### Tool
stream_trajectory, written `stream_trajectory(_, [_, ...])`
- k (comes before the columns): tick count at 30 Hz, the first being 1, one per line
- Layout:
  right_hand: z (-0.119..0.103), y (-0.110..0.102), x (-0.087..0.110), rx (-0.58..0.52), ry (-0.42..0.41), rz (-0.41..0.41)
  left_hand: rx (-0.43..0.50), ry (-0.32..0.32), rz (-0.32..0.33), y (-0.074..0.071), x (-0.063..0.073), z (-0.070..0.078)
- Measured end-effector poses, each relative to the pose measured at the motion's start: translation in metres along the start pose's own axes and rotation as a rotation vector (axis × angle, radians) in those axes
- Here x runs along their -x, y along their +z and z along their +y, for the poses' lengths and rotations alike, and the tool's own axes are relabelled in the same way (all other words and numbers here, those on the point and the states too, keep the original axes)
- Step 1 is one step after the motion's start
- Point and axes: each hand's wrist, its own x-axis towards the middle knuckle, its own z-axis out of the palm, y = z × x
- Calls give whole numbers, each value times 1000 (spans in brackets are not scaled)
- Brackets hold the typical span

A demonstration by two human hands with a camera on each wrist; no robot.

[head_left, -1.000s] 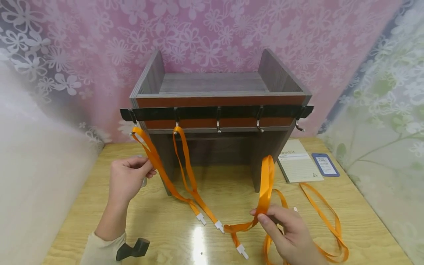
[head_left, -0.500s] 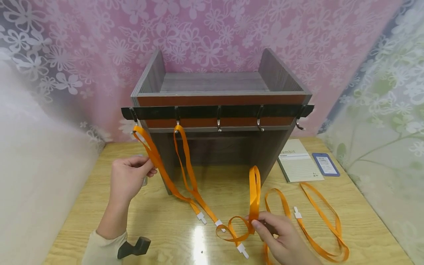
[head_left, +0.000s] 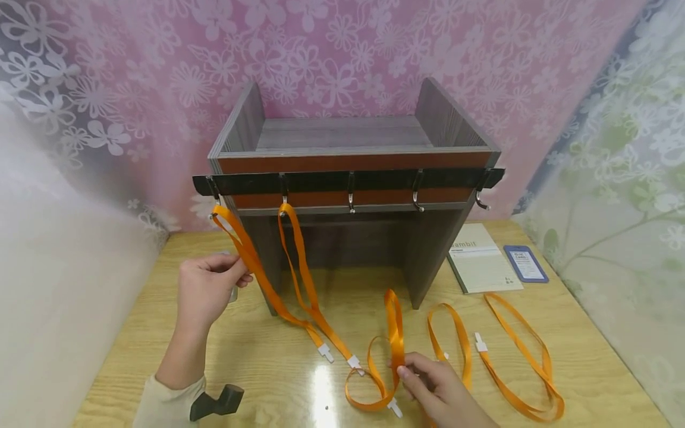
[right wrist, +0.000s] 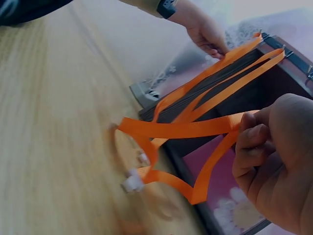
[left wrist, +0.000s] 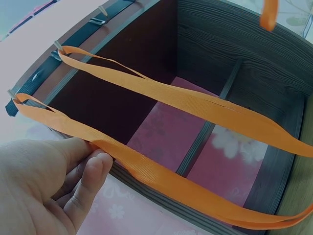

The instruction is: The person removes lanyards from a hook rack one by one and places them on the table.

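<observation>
Two orange lanyards hang from the leftmost hooks of a black hook rail (head_left: 318,183). My left hand (head_left: 206,291) pinches the outer lanyard (head_left: 260,274) partway down between thumb and fingers, as the left wrist view confirms. Beside it the second hanging lanyard (head_left: 303,261) slants down, its white clip (head_left: 354,362) low over the table. Low at the front, my right hand (head_left: 436,386) pinches a third lanyard (head_left: 395,333), its loop standing up above the fingers. The rest of that strap coils to the left, near its white clip (head_left: 395,408).
A grey wooden stand (head_left: 358,151) carries the rail; its other hooks hold nothing. More orange lanyards (head_left: 543,356) lie at the right on the wooden table (head_left: 257,380). Behind them are a notepad (head_left: 484,267) and a blue card holder (head_left: 526,264). A patterned backdrop rises behind.
My right hand has moved left and a little down, bringing the pinched lanyard's loop lower and its strap into a coil. My left hand stays in place on the hanging lanyard.
</observation>
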Motion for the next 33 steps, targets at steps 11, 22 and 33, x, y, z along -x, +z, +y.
stream_trajectory(11, [8, 6, 6, -69, 299, -61, 23, 30, 19, 1, -1, 2])
stream_trajectory(22, [27, 10, 14, -98, 406, -93, 2, 9, 8, 0, 0, 0])
stream_trajectory(33, [42, 11, 18, 2, 508, -84, -14, -6, -2, 0, 0, 1])
